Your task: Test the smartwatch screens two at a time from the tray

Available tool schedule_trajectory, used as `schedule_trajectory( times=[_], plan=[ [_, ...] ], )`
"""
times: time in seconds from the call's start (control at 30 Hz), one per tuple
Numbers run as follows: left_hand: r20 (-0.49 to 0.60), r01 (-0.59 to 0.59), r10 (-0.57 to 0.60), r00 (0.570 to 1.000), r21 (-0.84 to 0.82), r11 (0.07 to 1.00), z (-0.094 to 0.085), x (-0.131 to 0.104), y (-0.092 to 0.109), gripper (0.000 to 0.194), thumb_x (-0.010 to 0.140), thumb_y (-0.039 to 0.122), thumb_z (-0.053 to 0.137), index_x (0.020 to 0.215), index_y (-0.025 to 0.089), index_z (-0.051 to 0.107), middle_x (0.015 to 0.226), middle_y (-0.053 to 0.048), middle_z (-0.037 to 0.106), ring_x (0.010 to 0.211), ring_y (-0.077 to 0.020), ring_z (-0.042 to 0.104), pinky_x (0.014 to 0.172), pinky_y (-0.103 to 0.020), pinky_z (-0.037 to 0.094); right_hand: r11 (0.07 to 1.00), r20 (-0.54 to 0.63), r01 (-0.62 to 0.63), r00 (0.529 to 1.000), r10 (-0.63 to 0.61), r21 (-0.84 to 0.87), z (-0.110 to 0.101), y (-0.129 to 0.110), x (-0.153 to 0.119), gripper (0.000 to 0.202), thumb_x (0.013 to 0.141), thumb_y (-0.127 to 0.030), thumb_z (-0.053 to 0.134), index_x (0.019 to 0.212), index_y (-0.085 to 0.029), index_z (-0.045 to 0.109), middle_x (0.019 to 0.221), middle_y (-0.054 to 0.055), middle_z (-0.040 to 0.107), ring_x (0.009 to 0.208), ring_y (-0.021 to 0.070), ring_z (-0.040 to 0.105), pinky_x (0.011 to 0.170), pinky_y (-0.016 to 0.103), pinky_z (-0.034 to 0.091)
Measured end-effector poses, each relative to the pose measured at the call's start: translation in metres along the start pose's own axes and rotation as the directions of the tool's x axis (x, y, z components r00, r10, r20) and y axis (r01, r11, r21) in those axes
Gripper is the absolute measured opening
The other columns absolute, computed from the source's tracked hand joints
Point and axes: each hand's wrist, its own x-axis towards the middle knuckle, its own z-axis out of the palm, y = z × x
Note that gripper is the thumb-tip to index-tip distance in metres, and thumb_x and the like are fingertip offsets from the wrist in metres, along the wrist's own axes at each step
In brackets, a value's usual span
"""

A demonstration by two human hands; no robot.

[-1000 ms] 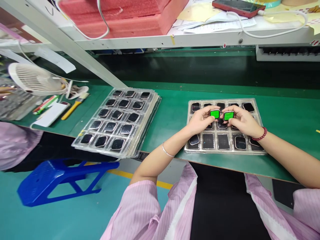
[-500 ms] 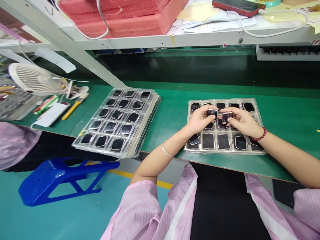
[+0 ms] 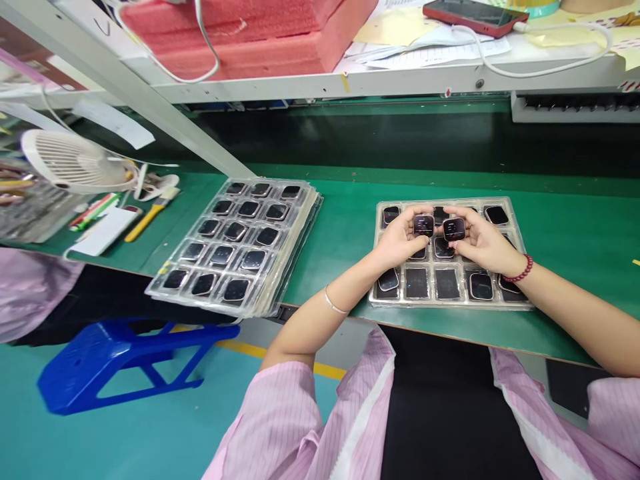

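My left hand [image 3: 403, 235] grips a square smartwatch [image 3: 423, 225] by its edges, thumb below and fingers above. In my right hand [image 3: 477, 237] is a second smartwatch [image 3: 454, 229], held the same way. Both dark screens face me and show small lit marks. The two watches are side by side, a small gap between them, above a clear plastic tray [image 3: 463, 304]. Several more watches rest in the tray's pockets, one of them a watch [image 3: 481, 286] in the front row. Two front pockets show only dark padding. My hands hide part of the back and middle rows.
Left of the tray stands a stack of similar trays [image 3: 273, 293], the top one filled with watches. Beyond it lie a yellow-handled brush [image 3: 150, 217] and a white fan [image 3: 75, 160]. A shelf edge [image 3: 390, 83] runs above the bench. A blue stool [image 3: 100, 363] is on the floor.
My thumbs have moved off the screens to the lower edges of the watches. Small lit marks now show on both screens, which were dark before.
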Motion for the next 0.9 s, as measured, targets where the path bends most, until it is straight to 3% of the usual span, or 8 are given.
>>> schedule_trajectory(
  times=[0.1, 0.23, 0.37, 0.47, 0.6, 0.7, 0.77, 0.9],
  plan=[
    [0.026, 0.038, -0.035, 0.999, -0.108, 0.993, -0.003, 0.001, 0.001, 0.066, 0.068, 0.021, 0.079, 0.127, 0.020, 0.050, 0.115, -0.010, 0.069, 0.100, -0.0204, 0.071, 0.084, -0.029, 0.055, 0.998, -0.029, -0.006, 1.000, 0.008, 0.066, -0.001, 0.000, 0.001, 0.062, 0.079, -0.021, 0.074, 0.136, -0.028, 0.050, 0.135, 0.011, 0.059, 0.102, 0.0254, 0.069, 0.073, 0.035, 0.064],
    [0.112, 0.174, -0.150, 0.982, -0.254, 0.951, -0.010, 0.002, 0.006, 0.075, 0.068, 0.035, 0.084, 0.132, 0.018, 0.050, 0.108, -0.011, 0.073, 0.073, -0.0151, 0.071, 0.059, -0.022, 0.051, 0.964, -0.002, -0.136, 0.990, 0.140, 0.228, -0.005, -0.002, 0.002, 0.058, 0.081, -0.036, 0.078, 0.132, -0.024, 0.054, 0.104, 0.008, 0.072, 0.074, 0.0198, 0.073, 0.065, 0.034, 0.064],
    [0.164, 0.319, -0.275, 0.947, -0.406, 0.856, -0.015, 0.004, 0.012, 0.059, 0.087, 0.060, 0.061, 0.121, 0.013, 0.061, 0.106, -0.016, 0.075, 0.071, -0.0152, 0.072, 0.050, -0.018, 0.048, 0.847, 0.133, -0.306, 0.952, 0.276, 0.434, -0.013, -0.008, 0.005, 0.056, 0.090, -0.067, 0.056, 0.118, -0.018, 0.063, 0.099, 0.013, 0.076, 0.072, 0.0222, 0.075, 0.058, 0.032, 0.063],
    [0.199, 0.402, -0.350, 0.915, -0.466, 0.788, -0.017, 0.007, 0.014, 0.067, 0.094, 0.068, 0.039, 0.114, 0.010, 0.065, 0.097, -0.017, 0.076, 0.065, -0.0145, 0.072, 0.046, -0.018, 0.046, 0.792, 0.187, -0.382, 0.924, 0.333, 0.476, -0.018, -0.010, 0.007, 0.065, 0.092, -0.073, 0.042, 0.110, -0.016, 0.067, 0.097, 0.015, 0.078, 0.069, 0.0235, 0.075, 0.053, 0.032, 0.062],
    [0.221, 0.438, -0.379, 0.899, -0.489, 0.754, -0.018, 0.009, 0.013, 0.070, 0.095, 0.068, 0.035, 0.114, 0.008, 0.065, 0.090, -0.016, 0.077, 0.058, -0.0127, 0.069, 0.043, -0.018, 0.045, 0.790, 0.175, -0.390, 0.920, 0.350, 0.473, -0.022, -0.010, 0.008, 0.067, 0.092, -0.075, 0.038, 0.108, -0.016, 0.067, 0.093, 0.015, 0.078, 0.066, 0.0244, 0.074, 0.052, 0.034, 0.061],
    [0.191, 0.402, -0.355, 0.915, -0.474, 0.783, -0.017, 0.008, 0.011, 0.058, 0.093, 0.061, 0.049, 0.117, 0.010, 0.063, 0.094, -0.015, 0.076, 0.059, -0.0118, 0.068, 0.045, -0.017, 0.045, 0.819, 0.166, -0.355, 0.935, 0.313, 0.452, -0.022, -0.009, 0.008, 0.061, 0.092, -0.072, 0.044, 0.110, -0.018, 0.064, 0.095, 0.013, 0.077, 0.067, 0.0236, 0.074, 0.052, 0.033, 0.061],
    [0.133, 0.335, -0.309, 0.942, -0.442, 0.832, -0.015, 0.006, 0.009, 0.050, 0.087, 0.048, 0.066, 0.123, 0.013, 0.058, 0.102, -0.014, 0.075, 0.068, -0.0126, 0.071, 0.051, -0.017, 0.048, 0.849, 0.115, -0.302, 0.953, 0.280, 0.433, -0.018, -0.008, 0.007, 0.048, 0.087, -0.059, 0.065, 0.115, -0.021, 0.059, 0.098, 0.010, 0.077, 0.069, 0.0214, 0.074, 0.053, 0.030, 0.061],
    [0.031, 0.183, -0.182, 0.983, -0.299, 0.936, -0.008, 0.003, 0.004, 0.073, 0.069, 0.020, 0.078, 0.135, 0.020, 0.046, 0.115, -0.010, 0.071, 0.084, -0.0163, 0.073, 0.061, -0.020, 0.052, 0.929, -0.020, -0.158, 0.984, 0.175, 0.335, -0.007, -0.005, 0.005, 0.057, 0.074, -0.028, 0.082, 0.122, -0.024, 0.052, 0.107, 0.006, 0.073, 0.074, 0.0168, 0.073, 0.061, 0.027, 0.062]
  ],
)
